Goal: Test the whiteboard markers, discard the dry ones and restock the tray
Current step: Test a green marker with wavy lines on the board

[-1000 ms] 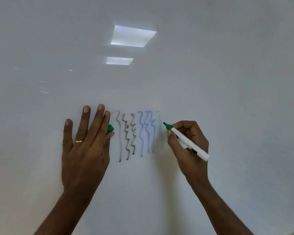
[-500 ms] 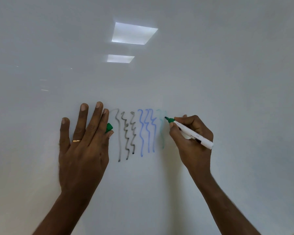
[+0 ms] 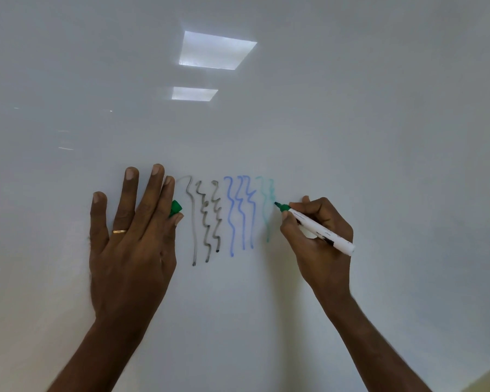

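Three grey-black squiggles (image 3: 194,241) up, three blue squiggles (image 3: 243,236), two faint green squiggles (image 3: 267,227), plus one white green-tipped marker (image 3: 314,227) and one green cap (image 3: 176,208).

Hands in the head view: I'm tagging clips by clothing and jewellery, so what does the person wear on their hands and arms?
The left hand wears a plain gold ring on its ring finger. The right hand has no ring, glove or watch in view. The left forearm and right forearm are bare, with no sleeves showing.

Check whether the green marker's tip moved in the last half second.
Yes: the marker tip slid downward relative to the blue squiggles, trailing a faint green line.
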